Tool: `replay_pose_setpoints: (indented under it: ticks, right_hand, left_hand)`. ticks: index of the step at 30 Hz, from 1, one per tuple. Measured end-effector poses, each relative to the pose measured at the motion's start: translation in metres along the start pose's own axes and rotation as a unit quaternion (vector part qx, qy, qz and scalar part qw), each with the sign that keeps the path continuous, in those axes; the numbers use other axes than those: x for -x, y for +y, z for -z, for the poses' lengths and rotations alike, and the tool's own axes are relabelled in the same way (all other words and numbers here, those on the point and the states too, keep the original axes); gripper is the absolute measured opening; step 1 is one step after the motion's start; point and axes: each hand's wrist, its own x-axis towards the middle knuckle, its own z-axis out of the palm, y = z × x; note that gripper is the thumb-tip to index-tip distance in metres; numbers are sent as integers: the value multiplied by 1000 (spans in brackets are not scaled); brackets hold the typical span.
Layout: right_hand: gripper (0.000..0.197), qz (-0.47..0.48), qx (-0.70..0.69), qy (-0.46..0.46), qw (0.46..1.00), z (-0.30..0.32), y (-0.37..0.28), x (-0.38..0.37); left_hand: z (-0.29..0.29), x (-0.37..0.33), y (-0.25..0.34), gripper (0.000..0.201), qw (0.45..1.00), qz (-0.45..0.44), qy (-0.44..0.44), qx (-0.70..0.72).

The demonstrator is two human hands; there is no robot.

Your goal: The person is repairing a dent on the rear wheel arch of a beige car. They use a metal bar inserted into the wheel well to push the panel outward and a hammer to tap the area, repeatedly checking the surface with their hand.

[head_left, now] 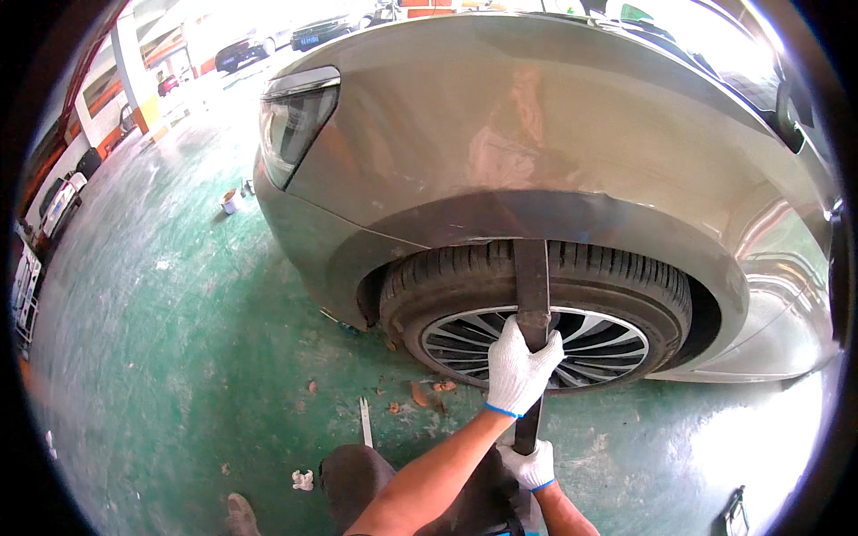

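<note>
A long, dark, flat metal bar [531, 281] stands in front of the car's front wheel, its upper end at the lip of the wheel arch. My left hand [521, 362], in a white knit glove with a blue cuff, is closed round the middle of the bar. Lower down, my right hand [532, 464], gloved alike, grips it near its bottom end. Behind the bar are the tyre [617, 268] and the spoked wheel rim [599, 348]. Above them curves the beige fender [420, 134], with a crease along the arch edge. The bar's upper tip is hidden.
On the green floor [206, 357] lie a pale slim tool [365, 422], a thin-shafted tool [340, 322], crumpled white scrap [303, 481] and reddish debris [418, 394]. A small can [231, 201] stands beyond the bumper. A dark object [736, 514] lies at the lower right.
</note>
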Motion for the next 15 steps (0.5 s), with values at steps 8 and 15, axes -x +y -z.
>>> replay_pose_setpoints:
  ticks: [8,15]
  right_hand:
    - [17,36,21,24,999,-7,32,-27]
    - [20,52,35,20,998,-11,38,-18]
  left_hand:
    - [0,-4,8,29,998,-36,15,-41]
    - [3,-2,12,29,999,-13,8,-31]
